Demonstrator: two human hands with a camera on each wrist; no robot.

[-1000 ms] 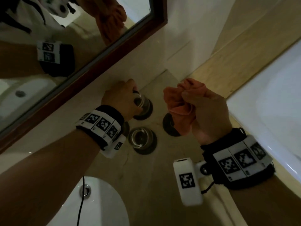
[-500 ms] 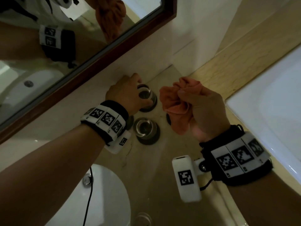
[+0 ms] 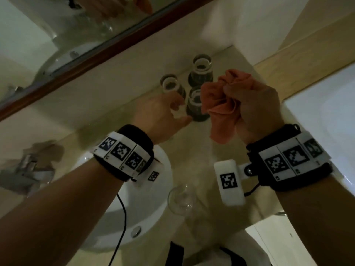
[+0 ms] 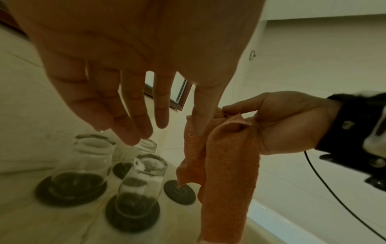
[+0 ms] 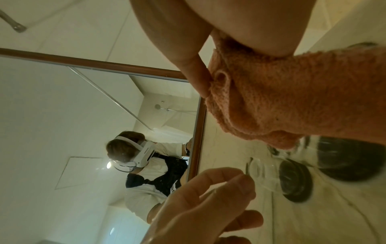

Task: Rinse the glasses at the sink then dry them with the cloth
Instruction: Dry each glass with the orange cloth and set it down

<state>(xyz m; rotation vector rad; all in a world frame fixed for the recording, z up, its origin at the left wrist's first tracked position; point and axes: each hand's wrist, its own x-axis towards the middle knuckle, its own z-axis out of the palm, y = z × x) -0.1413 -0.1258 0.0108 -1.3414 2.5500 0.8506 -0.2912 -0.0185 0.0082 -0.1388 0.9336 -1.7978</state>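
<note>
Three clear glasses stand on dark coasters at the back of the counter: one far back (image 3: 201, 69), one to its left (image 3: 172, 84), one nearer (image 3: 195, 105). My left hand (image 3: 177, 113) hovers just in front of them, fingers straight and relaxed (image 4: 133, 132), holding nothing. My right hand (image 3: 257, 108) grips a bunched orange cloth (image 3: 223, 106) beside the nearest glass; the cloth (image 4: 225, 165) hangs down from its fingers. A stemmed glass (image 3: 180, 198) stands by the white sink (image 3: 146, 212).
One empty dark coaster (image 4: 179, 192) lies right of the glasses. A wood-framed mirror (image 3: 107, 45) runs along the wall behind. A blurred chrome tap (image 3: 28, 166) is at the left. A white tub edge (image 3: 322, 120) borders the counter on the right.
My left hand has let go of the back glass, opened and drawn back toward me. The right hand still holds the cloth. The head view has tilted down, showing the stemmed glass.
</note>
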